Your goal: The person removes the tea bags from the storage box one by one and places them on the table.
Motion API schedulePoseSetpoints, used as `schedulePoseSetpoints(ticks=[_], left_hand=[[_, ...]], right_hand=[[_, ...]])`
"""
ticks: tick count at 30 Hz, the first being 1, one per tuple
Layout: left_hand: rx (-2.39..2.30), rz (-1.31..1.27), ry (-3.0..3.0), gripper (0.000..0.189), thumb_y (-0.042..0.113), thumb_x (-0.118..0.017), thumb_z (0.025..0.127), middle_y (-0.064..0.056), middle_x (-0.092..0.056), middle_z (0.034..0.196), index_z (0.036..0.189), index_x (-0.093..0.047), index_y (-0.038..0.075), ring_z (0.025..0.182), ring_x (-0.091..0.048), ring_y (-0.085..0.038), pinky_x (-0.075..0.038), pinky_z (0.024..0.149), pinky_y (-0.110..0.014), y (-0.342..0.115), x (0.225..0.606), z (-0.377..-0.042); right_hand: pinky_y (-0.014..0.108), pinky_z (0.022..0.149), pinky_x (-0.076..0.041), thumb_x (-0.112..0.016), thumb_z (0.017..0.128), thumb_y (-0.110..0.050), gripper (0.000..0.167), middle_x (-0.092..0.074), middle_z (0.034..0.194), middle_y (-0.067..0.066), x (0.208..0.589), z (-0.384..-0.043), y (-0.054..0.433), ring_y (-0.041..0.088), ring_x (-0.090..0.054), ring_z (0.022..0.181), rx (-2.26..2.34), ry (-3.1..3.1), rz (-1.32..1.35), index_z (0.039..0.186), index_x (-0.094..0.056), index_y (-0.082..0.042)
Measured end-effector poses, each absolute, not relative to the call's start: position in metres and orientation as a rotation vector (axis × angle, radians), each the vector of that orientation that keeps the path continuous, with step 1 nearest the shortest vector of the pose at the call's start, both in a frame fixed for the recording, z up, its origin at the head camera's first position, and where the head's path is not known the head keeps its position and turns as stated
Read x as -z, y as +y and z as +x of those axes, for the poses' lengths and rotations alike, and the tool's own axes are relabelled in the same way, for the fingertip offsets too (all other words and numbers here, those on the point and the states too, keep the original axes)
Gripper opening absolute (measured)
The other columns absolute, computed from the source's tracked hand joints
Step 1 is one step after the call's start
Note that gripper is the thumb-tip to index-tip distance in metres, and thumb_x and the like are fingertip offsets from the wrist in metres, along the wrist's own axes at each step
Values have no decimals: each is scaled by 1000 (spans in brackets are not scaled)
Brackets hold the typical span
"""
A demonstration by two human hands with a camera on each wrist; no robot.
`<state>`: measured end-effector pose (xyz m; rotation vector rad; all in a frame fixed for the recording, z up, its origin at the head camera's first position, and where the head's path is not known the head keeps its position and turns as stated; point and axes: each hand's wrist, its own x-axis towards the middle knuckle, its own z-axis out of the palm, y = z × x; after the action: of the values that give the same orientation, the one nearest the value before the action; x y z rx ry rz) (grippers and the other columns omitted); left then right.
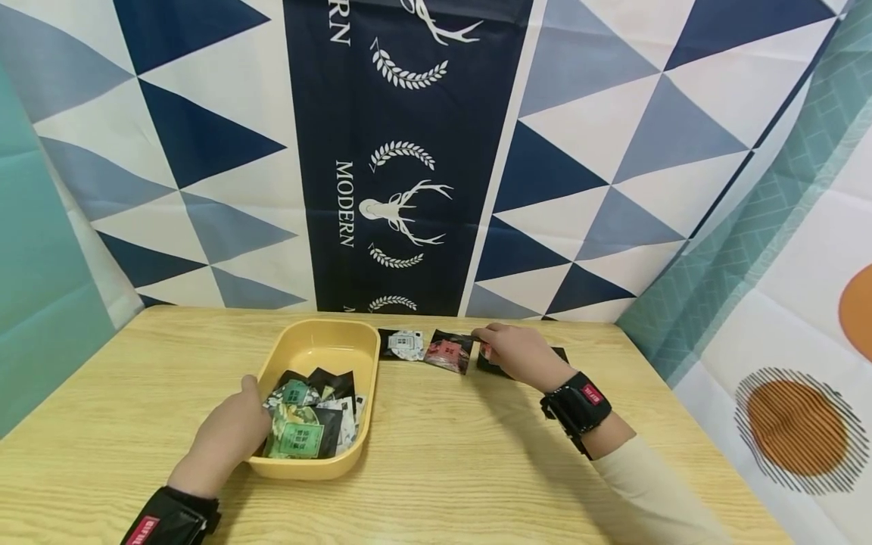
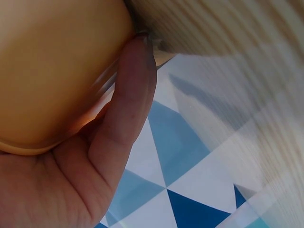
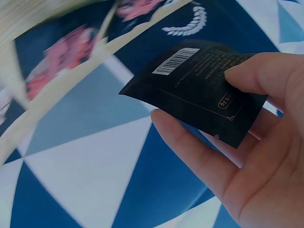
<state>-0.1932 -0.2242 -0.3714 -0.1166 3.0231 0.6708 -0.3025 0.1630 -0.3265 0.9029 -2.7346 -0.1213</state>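
In the right wrist view, my right hand point(image 3: 266, 156) pinches a black sachet point(image 3: 190, 90) with a barcode and small print facing the camera, thumb on its printed side. From the head view, that right hand point(image 1: 524, 356) is over the back right of the table, beside a black sachet with a red label point(image 1: 450, 352). My left hand point(image 1: 232, 428) grips the left side of a yellow plastic tub point(image 1: 313, 329). Along the tub's outer wall point(image 2: 57, 71) lies a digit of the left hand point(image 2: 118, 109). Green-labelled sachets point(image 1: 300, 439), black and white ones among them, lie overlapping inside the tub.
A black sachet with a white label point(image 1: 405, 344) lies at the back, just right of the tub. Another dark sachet point(image 1: 560, 354) shows partly behind the right hand. Patterned cloth point(image 1: 395, 227) hangs behind the wooden table point(image 1: 436, 484).
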Motion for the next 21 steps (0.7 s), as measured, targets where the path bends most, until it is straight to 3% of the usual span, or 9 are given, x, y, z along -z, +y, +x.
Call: schedulePoseSetpoints(ticks=[6, 9, 14, 21], left_hand=[[-670, -131, 3017, 61, 2, -36, 86, -19, -58, 70, 135, -10, -23, 53, -50, -21, -37, 47, -32, -223, 370, -194], [-675, -126, 3018, 61, 2, -36, 86, -19, -58, 69, 135, -10, -23, 53, -50, -21, -37, 47, -32, -223, 371, -194], [-677, -126, 3011, 61, 2, -37, 85, -20, -59, 71, 134, -11, -23, 54, -50, -21, -38, 47, -32, -223, 373, -195], [-655, -135, 3002, 60, 2, -36, 86, -20, -58, 71, 135, -11, -23, 54, -52, -21, -39, 47, -32, -224, 371, -196]], right_hand=[[26, 53, -44, -59, 88, -7, 31, -67, 105, 7, 329, -306, 193, 13, -60, 67, 100, -2747, 850, 119, -62, -14], [27, 51, -39, -57, 87, -3, 32, -67, 98, 6, 331, -309, 212, 12, -55, 63, 102, -2765, 775, 118, -61, -14], [36, 57, -47, -58, 85, -1, 25, -67, 86, 5, 333, -317, 242, 19, -60, 69, 74, -2829, 673, 107, -63, -12], [40, 59, -45, -54, 84, 3, 21, -64, 79, 8, 338, -323, 279, 23, -61, 68, 39, -2862, 615, 101, -61, -7]])
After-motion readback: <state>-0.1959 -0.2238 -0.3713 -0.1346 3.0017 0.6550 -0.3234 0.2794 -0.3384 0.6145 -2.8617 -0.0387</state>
